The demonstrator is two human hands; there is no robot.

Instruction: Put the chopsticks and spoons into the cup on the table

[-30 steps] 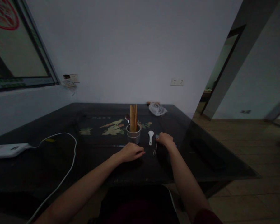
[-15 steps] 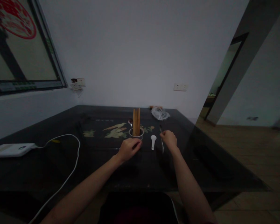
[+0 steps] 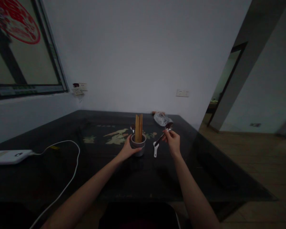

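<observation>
My left hand (image 3: 128, 149) is wrapped round a grey metal cup (image 3: 140, 152), thumb across its front and fingers at its left side. Several wooden chopsticks (image 3: 138, 128) stand upright in the cup, and a metal spoon (image 3: 132, 128) leans out at its back left. Between finger and thumb my right hand (image 3: 173, 142) pinches another metal spoon (image 3: 168, 126), bowl up, its handle slanting down to the left. That handle's end appears over the bowl of a white soup spoon (image 3: 155, 151) lying on the table; I cannot tell whether they touch.
The dark table (image 3: 90, 178) has a painted bird and flowers. A clear plastic bag (image 3: 162, 119) lies near the wall. At left is a white power bank (image 3: 10, 156) with a white cable (image 3: 76, 159) running to the front edge. A dark long object (image 3: 216, 168) lies at right.
My left hand has opened from a loose curl in front of the cup and taken hold of it. My right hand has lifted the metal spoon from the table and tilted it.
</observation>
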